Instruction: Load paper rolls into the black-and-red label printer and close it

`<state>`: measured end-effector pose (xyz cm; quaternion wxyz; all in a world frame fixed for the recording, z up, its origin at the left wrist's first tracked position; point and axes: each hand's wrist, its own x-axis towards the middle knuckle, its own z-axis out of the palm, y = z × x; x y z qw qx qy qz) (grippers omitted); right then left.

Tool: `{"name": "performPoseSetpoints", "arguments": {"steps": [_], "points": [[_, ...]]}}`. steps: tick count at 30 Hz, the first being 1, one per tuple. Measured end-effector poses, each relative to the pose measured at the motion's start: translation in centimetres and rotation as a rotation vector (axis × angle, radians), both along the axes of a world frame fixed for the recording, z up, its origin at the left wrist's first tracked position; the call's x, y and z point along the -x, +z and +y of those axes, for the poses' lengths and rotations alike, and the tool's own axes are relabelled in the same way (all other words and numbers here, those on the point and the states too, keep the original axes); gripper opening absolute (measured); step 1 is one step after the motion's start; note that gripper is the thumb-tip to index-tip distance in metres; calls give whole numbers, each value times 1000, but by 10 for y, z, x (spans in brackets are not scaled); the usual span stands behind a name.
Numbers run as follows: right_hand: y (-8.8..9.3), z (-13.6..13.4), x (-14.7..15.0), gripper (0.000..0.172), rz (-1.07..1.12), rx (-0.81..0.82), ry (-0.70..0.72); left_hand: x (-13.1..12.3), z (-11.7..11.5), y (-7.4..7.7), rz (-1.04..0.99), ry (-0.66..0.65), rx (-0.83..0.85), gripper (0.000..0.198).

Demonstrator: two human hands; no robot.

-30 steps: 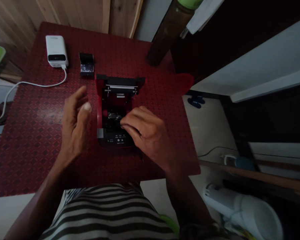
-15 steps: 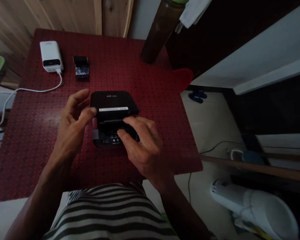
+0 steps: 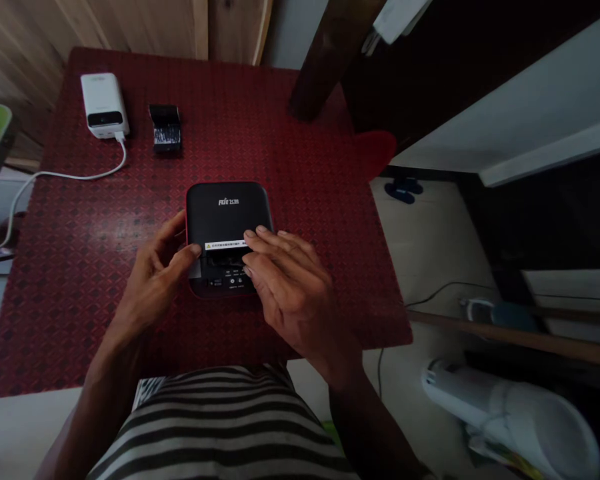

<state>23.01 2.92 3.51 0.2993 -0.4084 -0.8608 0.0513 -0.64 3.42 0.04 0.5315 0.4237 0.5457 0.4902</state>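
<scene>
Small thermal label printer [image 3: 227, 240] sits mid-table, centre of frame, red body, black lid [image 3: 227, 213] down, "FEIE" logo on top. Yellow-and-white warning label [image 3: 225, 245] runs across the lid's front part. Button panel [image 3: 233, 282] at the front edge, partly covered by fingers.

Left hand [image 3: 155, 283]: at the printer's left side, fingers curled, thumb tip on the lid near the left end of the label. Touching, but can't tell if it's really gripping.

Right hand [image 3: 290, 293]: open, not closed around anything. Fingers [image 3: 275, 250] lie flat and spread over the lid's front right, on the right end of the label.

Around it: red diamond-pattern table [image 3: 80, 320]. Upper left, white power bank [image 3: 104, 105] with white cable [image 3: 70, 176] running off the left table edge. Just right of that, small black block [image 3: 166, 128] with a silver-patterned face; can't tell what it is. Dark cylindrical post [image 3: 325, 67] at top centre, at the far table edge. Striped shirt [image 3: 215, 427] at bottom. Blue slippers [image 3: 404, 189] on the floor right of the table. White appliance [image 3: 510, 420] lower right.
</scene>
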Motion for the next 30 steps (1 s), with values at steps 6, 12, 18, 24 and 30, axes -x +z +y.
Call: {"name": "performPoseSetpoints", "arguments": {"steps": [6, 12, 18, 24, 30], "points": [[-6, 1, -1, 26, 61, 12, 9, -2, -3, -9, -1, 53, 2, 70], [-16, -8, -19, 36, 297, 82, -75, -3, -25, -20, 65, 142, 18, 60], [-37, -24, -31, 57, 353, 188, -221, -5, -40, -18, 46, 140, 46, 65], [-47, -33, -21, 88, 341, 244, -191, -7, -36, -4, 84, 163, 97, 60], [-51, -34, -21, 90, 329, 251, -227, -12, -35, 4, -1, 172, 142, 57]]}}
